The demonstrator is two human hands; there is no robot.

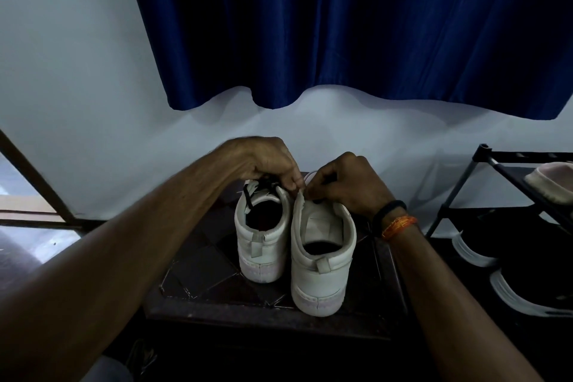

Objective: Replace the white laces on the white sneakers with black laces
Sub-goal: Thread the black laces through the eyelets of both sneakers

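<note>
Two white sneakers side by side, heels toward camera, on dark tabletop (198, 270): left sneaker (262, 239) already showing black lace (248, 192), right sneaker (322, 257) beside it. Left hand (269, 161) and right hand (347, 183) over right sneaker's collar, fingers curled, seemingly pinching white lace (310, 175). Shoe rack (496, 170) at right.

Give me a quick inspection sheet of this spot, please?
Surface: dark stool, tile-patterned top.
Job's things: left sneaker shows black lace; right sneaker shows a white lace, heels toward camera.
Clutter: nothing seen.
Grips: left hand and right hand pinch at the right sneaker's upper edge; what they hold is hidden.
Cables: nothing seen.
Surroundings: blue curtain, pale wall, shoe rack with shoes at right.
</note>
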